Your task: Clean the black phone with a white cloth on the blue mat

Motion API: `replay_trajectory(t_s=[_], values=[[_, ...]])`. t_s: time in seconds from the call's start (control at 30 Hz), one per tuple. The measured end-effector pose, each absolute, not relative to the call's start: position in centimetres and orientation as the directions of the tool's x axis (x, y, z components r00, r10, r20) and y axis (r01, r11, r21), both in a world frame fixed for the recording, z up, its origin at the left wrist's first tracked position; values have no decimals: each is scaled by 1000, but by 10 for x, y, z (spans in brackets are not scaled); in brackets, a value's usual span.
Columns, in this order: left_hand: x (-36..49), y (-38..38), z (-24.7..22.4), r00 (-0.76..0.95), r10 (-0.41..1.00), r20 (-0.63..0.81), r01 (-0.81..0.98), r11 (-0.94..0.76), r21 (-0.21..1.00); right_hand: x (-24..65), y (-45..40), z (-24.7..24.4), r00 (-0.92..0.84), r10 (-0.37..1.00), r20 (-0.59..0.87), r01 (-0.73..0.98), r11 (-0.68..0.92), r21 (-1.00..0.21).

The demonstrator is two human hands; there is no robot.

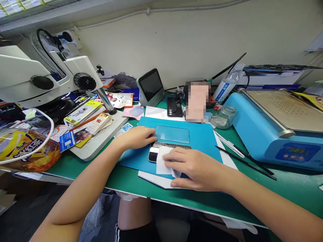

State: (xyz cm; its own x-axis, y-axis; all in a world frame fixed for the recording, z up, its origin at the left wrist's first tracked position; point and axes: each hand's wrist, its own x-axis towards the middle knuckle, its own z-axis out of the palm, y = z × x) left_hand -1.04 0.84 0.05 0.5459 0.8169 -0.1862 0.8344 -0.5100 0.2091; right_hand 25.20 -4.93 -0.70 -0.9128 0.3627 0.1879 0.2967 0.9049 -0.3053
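Observation:
A phone [153,153] lies on a blue mat [204,134], its screen dark and shiny. My right hand [194,168] presses a white wipe [163,163] onto it, fingers bent over the cloth; the wipe and hand hide much of the phone. At the phone's upper left corner rests my left hand [137,136], fingers together, their tips near its edge; whether they grip it is unclear. Just beyond the phone, a clear glass sheet with a dark border [173,133] lies flat on the mat.
Left stands a microscope [85,79] with cards on its base, beside a drink bottle [35,149]. Behind the mat are a small display [151,85], a black phone [174,107] and a glass jar [224,117]. Tweezers [244,161] and a blue heating machine [275,134] are right.

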Motion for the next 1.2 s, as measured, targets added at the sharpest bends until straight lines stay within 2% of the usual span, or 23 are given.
replay_trajectory(t_s=[0.2, 0.37, 0.57, 0.77, 0.9, 1.1, 1.2], values=[[-11, 8, 0, 550, 816, -180, 831, -513, 214, 256, -45, -7, -856, 473, 208, 410, 867, -284], [-12, 9, -1, 550, 817, -174, 831, -514, 213, 254, -47, -9, -895, 383, 230, 305, 899, -314], [-11, 9, -1, 551, 816, -176, 830, -516, 211, 260, -40, -9, -839, 480, 255, 403, 864, -301], [-11, 9, -1, 548, 817, -176, 833, -515, 203, 255, -42, -12, -898, 354, 260, 287, 921, -263], [-10, 8, -1, 549, 817, -178, 832, -514, 207, 262, -37, -12, -837, 462, 292, 392, 880, -268], [-11, 9, 0, 546, 818, -182, 834, -510, 211, 258, -39, -16, -881, 347, 323, 263, 925, -275], [-11, 9, 0, 543, 819, -186, 836, -506, 213, 260, -35, -19, -874, 401, 274, 313, 897, -313]])
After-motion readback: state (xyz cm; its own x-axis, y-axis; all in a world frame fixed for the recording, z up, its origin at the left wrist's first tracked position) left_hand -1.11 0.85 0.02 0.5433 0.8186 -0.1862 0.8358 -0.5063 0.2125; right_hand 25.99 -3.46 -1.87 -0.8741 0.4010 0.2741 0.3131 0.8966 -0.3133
